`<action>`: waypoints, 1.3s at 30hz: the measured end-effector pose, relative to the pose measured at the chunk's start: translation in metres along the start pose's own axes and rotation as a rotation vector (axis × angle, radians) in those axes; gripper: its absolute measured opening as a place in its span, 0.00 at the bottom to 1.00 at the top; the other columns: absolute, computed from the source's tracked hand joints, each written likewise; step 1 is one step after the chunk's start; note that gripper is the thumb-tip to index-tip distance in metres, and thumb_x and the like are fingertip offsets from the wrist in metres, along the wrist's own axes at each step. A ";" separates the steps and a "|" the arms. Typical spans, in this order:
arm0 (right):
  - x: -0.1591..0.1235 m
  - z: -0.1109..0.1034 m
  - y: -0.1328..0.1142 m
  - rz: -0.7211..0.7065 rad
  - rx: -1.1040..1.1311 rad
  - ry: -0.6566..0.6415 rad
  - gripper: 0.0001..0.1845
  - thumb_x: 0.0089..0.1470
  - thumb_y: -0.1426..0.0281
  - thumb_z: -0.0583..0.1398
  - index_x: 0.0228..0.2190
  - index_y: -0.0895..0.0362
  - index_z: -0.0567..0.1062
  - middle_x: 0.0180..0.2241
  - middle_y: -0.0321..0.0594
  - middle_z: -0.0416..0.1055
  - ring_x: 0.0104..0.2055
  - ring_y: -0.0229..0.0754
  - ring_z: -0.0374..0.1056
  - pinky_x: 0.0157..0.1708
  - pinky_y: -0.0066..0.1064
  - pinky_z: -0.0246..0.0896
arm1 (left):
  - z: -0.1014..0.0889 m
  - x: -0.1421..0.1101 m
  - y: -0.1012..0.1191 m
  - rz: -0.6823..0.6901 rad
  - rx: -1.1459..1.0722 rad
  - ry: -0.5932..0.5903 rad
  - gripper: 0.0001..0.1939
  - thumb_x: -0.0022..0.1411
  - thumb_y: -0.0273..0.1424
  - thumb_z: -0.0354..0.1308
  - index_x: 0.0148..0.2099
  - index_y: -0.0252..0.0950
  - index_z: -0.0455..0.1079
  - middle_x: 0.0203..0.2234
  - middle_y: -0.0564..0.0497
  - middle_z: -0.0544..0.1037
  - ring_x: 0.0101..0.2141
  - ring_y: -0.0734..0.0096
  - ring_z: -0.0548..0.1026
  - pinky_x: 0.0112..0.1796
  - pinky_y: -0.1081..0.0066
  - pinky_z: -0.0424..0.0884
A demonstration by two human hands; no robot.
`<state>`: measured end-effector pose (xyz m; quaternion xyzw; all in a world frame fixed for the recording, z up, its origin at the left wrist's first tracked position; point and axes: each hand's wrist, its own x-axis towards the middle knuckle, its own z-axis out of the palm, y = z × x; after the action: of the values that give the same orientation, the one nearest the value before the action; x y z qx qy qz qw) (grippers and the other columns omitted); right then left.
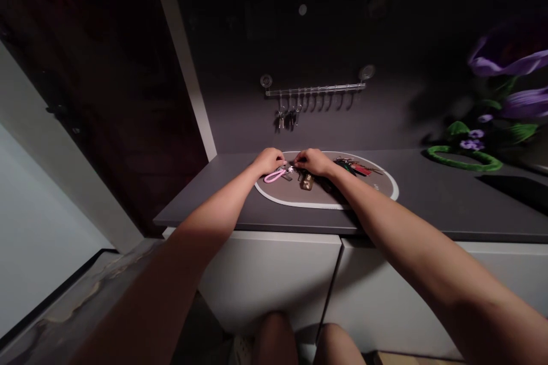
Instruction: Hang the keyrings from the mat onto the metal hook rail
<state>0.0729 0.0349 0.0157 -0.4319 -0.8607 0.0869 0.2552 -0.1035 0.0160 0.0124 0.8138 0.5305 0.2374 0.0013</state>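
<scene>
Pink and looped, a strap (274,176) is lying near the left end of an oval mat (291,199), and small metal keys (290,169) are resting beside it. The left hand (269,161) and the right hand (313,161) are working close together but apart, their fingers curling in toward these keys from either side. Whether the fingertips are pinching anything or only touching, I cannot tell; the detail is too small and dim. Judging by the pose, the step in hand is close fingertip handling of the keys, low over the mat. A brown fob (307,181) is lying just below the right hand, and farther right a red tag (362,169) is sitting among more keys, partly behind the forearm. Above, a clear rail (317,90) is holding a row of hooks, with other keys (281,121) hanging toward its left end. Purple flowers (528,104) are standing on the right side of the counter (428,205). The next move is calling for a light, exact pinch on one piece, keeping the strap and neighbouring metal from snagging.
</scene>
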 end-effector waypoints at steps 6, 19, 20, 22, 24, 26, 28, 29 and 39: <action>0.001 0.002 0.001 -0.009 -0.042 -0.004 0.06 0.41 0.73 0.62 0.25 0.54 0.78 0.25 0.36 0.75 0.29 0.37 0.65 0.30 0.24 0.53 | 0.002 0.002 -0.003 -0.039 -0.020 0.018 0.10 0.53 0.30 0.53 0.32 0.33 0.76 0.28 0.48 0.78 0.28 0.73 0.70 0.31 0.76 0.61; 0.000 0.001 -0.004 -0.041 -0.111 -0.025 0.08 0.43 0.74 0.60 0.28 0.54 0.78 0.28 0.38 0.75 0.30 0.38 0.66 0.32 0.25 0.53 | 0.000 0.003 -0.001 -0.256 -0.521 0.125 0.05 0.52 0.27 0.56 0.29 0.29 0.72 0.20 0.51 0.73 0.21 0.80 0.66 0.27 0.77 0.63; 0.000 0.001 -0.005 -0.044 -0.116 -0.026 0.08 0.43 0.74 0.60 0.28 0.55 0.78 0.28 0.39 0.75 0.31 0.39 0.66 0.32 0.25 0.53 | 0.000 0.004 -0.001 -0.283 -0.588 0.124 0.05 0.53 0.26 0.56 0.29 0.29 0.71 0.20 0.52 0.73 0.20 0.81 0.66 0.26 0.77 0.63; 0.000 0.001 -0.006 -0.052 -0.124 -0.024 0.08 0.44 0.74 0.59 0.28 0.55 0.78 0.28 0.39 0.75 0.31 0.39 0.66 0.33 0.25 0.54 | -0.001 0.004 0.000 -0.334 -0.700 0.124 0.04 0.53 0.26 0.56 0.30 0.28 0.70 0.19 0.52 0.72 0.19 0.82 0.65 0.25 0.77 0.63; -0.001 0.001 -0.008 -0.057 -0.125 -0.021 0.08 0.45 0.73 0.59 0.29 0.56 0.78 0.29 0.40 0.75 0.31 0.39 0.66 0.33 0.25 0.54 | -0.002 0.005 0.002 -0.365 -0.787 0.125 0.04 0.54 0.24 0.56 0.30 0.28 0.69 0.19 0.52 0.72 0.18 0.83 0.65 0.25 0.78 0.64; -0.001 0.000 -0.010 -0.051 -0.115 -0.007 0.08 0.46 0.73 0.59 0.30 0.57 0.78 0.29 0.41 0.75 0.31 0.39 0.66 0.33 0.25 0.54 | -0.003 0.005 0.004 -0.382 -0.860 0.122 0.03 0.55 0.24 0.56 0.30 0.28 0.69 0.19 0.52 0.71 0.18 0.84 0.66 0.25 0.78 0.65; -0.003 -0.001 -0.012 -0.036 -0.087 0.013 0.09 0.47 0.72 0.58 0.31 0.57 0.77 0.30 0.40 0.75 0.31 0.38 0.67 0.33 0.24 0.54 | -0.005 0.005 0.006 -0.396 -0.936 0.129 0.03 0.54 0.24 0.57 0.30 0.28 0.69 0.19 0.53 0.71 0.18 0.84 0.67 0.25 0.78 0.66; -0.003 -0.002 -0.012 -0.024 -0.068 0.028 0.09 0.47 0.71 0.58 0.31 0.58 0.77 0.30 0.40 0.75 0.32 0.37 0.67 0.33 0.24 0.54 | -0.006 0.005 0.007 -0.403 -0.974 0.134 0.03 0.53 0.25 0.58 0.30 0.28 0.69 0.18 0.53 0.71 0.19 0.84 0.67 0.26 0.78 0.67; 0.004 0.005 -0.005 0.043 0.357 0.223 0.11 0.49 0.67 0.56 0.30 0.61 0.75 0.25 0.39 0.72 0.27 0.35 0.64 0.32 0.26 0.57 | -0.009 0.003 0.013 -0.369 -1.234 0.132 0.02 0.54 0.22 0.56 0.31 0.28 0.69 0.21 0.52 0.72 0.22 0.83 0.70 0.35 0.74 0.71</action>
<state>0.0650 0.0354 0.0141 -0.4049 -0.7888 0.1952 0.4192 -0.0950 0.0109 0.0250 0.5426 0.4267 0.5442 0.4768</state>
